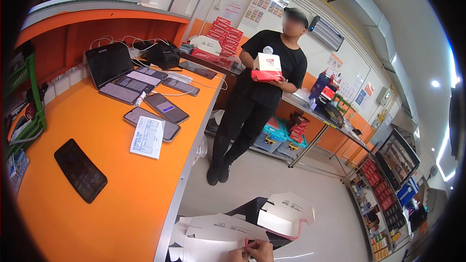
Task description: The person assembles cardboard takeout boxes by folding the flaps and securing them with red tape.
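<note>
At the lower edge, my left hand point(238, 254) and my right hand point(260, 251) are close together at a cardboard food box point(213, 235), white on the inside. The fingers of both hands pinch a small red-edged flap at its right side. Its lid stands raised behind the hands, and its lower part is cut off by the picture's edge. Just beyond, another open cardboard box point(279, 221) with red outer edges stands with its lid up, beside a dark surface.
At left is an orange counter point(121, 204) with several phones, a laptop-like device point(110, 65), cables and a receipt pad point(147, 137). A person in black point(276, 48) stands ahead holding boxes. Metal tables, blue bins point(272, 133) and a stocked shelf point(378, 213) line the right.
</note>
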